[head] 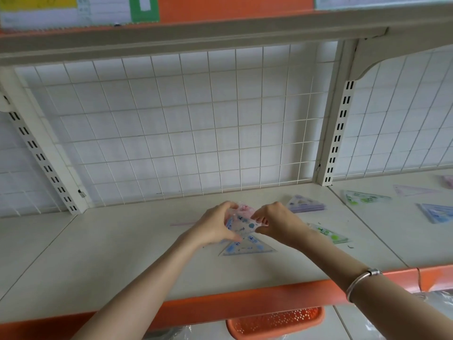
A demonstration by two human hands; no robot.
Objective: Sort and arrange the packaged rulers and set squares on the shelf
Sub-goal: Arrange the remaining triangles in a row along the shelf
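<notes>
Bare forearms reach over the shelf, where left hand and right hand curl fingers round packaged set squares held between them, just above a flat-lying blue set square.

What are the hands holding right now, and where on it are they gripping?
Both hands hold a packaged set square: the left hand grips its left edge, the right hand pinches its right edge.
</notes>
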